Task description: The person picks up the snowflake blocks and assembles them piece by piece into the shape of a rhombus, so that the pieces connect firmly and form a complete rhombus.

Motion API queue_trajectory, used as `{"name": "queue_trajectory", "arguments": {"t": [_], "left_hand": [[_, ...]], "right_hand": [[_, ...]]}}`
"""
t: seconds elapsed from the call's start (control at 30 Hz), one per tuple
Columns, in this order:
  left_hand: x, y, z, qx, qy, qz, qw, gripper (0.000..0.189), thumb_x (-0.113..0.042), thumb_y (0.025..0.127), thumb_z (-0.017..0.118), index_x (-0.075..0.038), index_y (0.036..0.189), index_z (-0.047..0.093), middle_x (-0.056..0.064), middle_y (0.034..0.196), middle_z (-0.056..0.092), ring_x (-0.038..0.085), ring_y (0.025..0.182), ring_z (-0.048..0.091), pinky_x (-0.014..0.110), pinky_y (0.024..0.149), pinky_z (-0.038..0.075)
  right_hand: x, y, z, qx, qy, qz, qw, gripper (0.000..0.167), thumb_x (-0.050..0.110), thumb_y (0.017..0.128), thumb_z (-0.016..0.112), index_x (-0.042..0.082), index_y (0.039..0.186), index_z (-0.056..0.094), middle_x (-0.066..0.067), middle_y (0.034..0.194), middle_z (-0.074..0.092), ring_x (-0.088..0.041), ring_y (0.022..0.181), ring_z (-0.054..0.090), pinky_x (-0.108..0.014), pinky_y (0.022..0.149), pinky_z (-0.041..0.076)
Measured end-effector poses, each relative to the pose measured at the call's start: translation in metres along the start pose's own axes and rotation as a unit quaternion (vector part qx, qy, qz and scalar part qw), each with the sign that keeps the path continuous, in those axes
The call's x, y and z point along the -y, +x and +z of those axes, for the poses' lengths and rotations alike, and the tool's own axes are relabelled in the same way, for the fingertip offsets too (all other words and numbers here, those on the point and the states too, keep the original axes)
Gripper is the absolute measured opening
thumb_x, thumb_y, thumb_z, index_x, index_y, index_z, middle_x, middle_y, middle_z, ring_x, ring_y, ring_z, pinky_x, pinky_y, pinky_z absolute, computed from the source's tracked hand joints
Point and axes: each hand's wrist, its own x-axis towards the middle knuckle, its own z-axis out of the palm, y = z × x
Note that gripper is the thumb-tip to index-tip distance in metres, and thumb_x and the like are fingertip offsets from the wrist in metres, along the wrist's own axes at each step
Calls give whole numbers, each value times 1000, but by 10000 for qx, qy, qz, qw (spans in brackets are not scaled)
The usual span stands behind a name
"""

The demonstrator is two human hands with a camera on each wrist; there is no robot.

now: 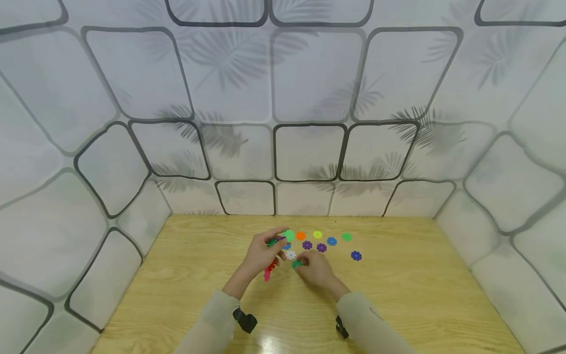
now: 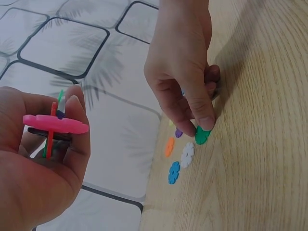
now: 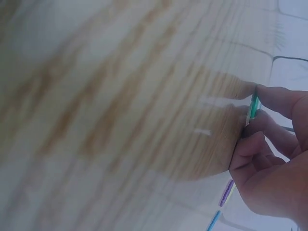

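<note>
My left hand (image 1: pixel 261 253) holds a cluster of joined plastic flower discs above the table. In the left wrist view, a pink disc (image 2: pixel 55 124) lies across upright red and green discs, with a dark one under it. A light green disc (image 1: pixel 289 235) shows at the left fingertips in the head view. My right hand (image 1: pixel 319 270) pinches a dark green flower disc (image 2: pixel 202 136) between thumb and finger, right at the tabletop. Near it lie a white disc (image 1: pixel 290 255) and a blue disc (image 2: pixel 173 173).
Farther back on the wooden table (image 1: pixel 398 295) lie an orange disc (image 1: pixel 300 236), a yellow disc (image 1: pixel 318 234), purple discs (image 1: pixel 322 248) and a blue disc (image 1: pixel 331 241). A green disc (image 1: pixel 347 237) and a dark blue one (image 1: pixel 356 255) lie rightmost. Patterned walls (image 1: pixel 309 152) enclose the table.
</note>
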Motion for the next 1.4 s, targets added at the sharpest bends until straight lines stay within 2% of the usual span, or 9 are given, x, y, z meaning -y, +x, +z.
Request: {"name": "queue_trajectory", "arguments": {"t": [0.13,0.33,0.57,0.73,0.9,1.0,1.2,1.3,1.4], "left_hand": [[0,0,-1,59,-3,43,10000,40,-10,107,62,-9,147,61,30,124,70,28,70,75,23,54,57],[0,0,-1,57,72,56,9999,39,-9,107,61,-7,146,62,32,122,70,20,68,74,22,51,55],[-1,-2,-2,58,109,17,9999,39,-10,106,62,-7,145,63,20,115,76,13,65,71,23,48,52],[-2,-2,-2,60,95,-9,9999,39,-9,106,62,-6,145,64,22,116,75,14,64,71,20,47,50],[-4,-2,-1,27,150,-56,9999,39,-7,105,62,-8,144,65,24,116,74,27,67,73,19,48,50],[-5,-3,-1,42,207,-23,9998,38,-8,106,62,-7,144,65,20,114,76,32,69,74,20,48,50],[-6,-3,-3,91,205,-67,9997,38,-9,105,63,-6,143,65,14,109,76,17,64,70,19,48,49],[-8,-3,-3,113,185,-141,9997,38,-10,105,63,-6,143,65,10,105,76,13,63,69,19,48,49],[-7,-2,-4,141,182,-157,9996,38,-10,105,63,-6,143,65,8,101,77,13,62,69,21,48,50]], "right_hand": [[3,-2,-2,23,42,27,10000,23,12,92,79,3,112,74,-10,105,68,-23,97,63,-46,86,59],[7,-4,-7,26,360,-72,9993,19,5,91,79,6,106,68,-7,95,69,-19,88,63,-35,76,56],[4,-7,-13,23,831,-190,9964,19,5,96,69,3,115,70,-11,105,71,-22,94,67,-40,82,59],[11,-7,-26,-148,1218,-107,9924,19,4,100,66,2,119,71,-12,108,71,-18,93,63,-29,78,54],[20,-4,-39,-351,1359,-141,9900,14,3,100,70,6,113,72,-12,106,72,-12,72,59,-18,61,49],[26,-5,-47,-348,1466,-185,9884,12,4,101,69,7,113,71,-11,105,71,-11,59,54,-18,53,47],[40,-7,-61,-377,1577,-396,9860,13,6,104,65,5,117,70,-15,110,73,-22,57,56,-20,52,44],[45,-8,-66,-439,1649,-462,9843,14,7,104,65,5,118,70,-14,110,73,-20,57,55,-21,51,43],[47,-7,-69,-490,1692,-520,9830,15,8,105,65,6,119,70,-14,108,73,-9,57,51,-20,50,42]]}}
